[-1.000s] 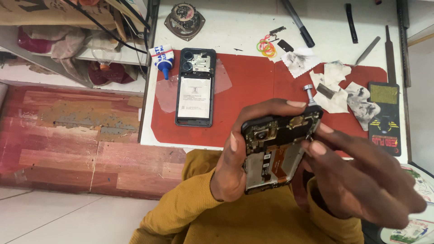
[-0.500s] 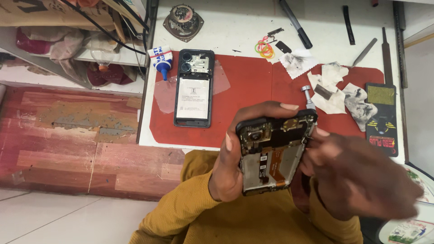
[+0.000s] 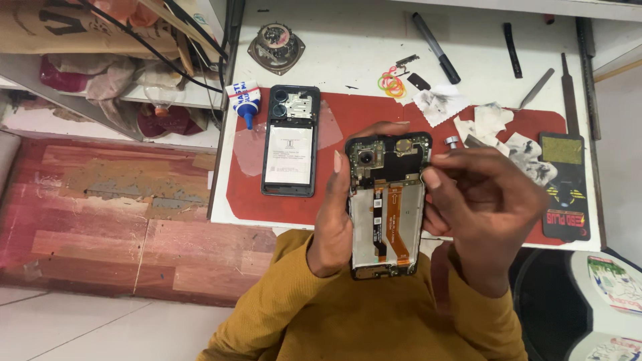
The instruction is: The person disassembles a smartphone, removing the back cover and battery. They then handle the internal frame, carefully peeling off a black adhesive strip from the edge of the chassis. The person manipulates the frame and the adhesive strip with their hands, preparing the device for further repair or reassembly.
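Note:
An opened phone frame [image 3: 386,207] with a bare circuit board, camera module and orange flex cable is held upright over my lap. My left hand [image 3: 332,224] grips its left edge from behind. At the frame's upper right edge my right hand [image 3: 483,204] has thumb and fingers pinched together on its side; I cannot tell if anything small is between them. A second opened phone [image 3: 289,150] with a white battery lies flat on the red mat [image 3: 341,120], to the left of the held one.
On the white table [image 3: 348,47] lie a glue tube [image 3: 245,100], a round speaker [image 3: 275,45], coloured rubber bands [image 3: 391,85], a black pen [image 3: 435,47], tweezers [image 3: 536,87], crumpled tissues [image 3: 491,120] and a dark multimeter [image 3: 564,184]. Cluttered shelves stand at left.
The held phone frame has turned from tilted to upright and moved slightly up toward the table. My right hand shifted from below the frame to its upper right edge.

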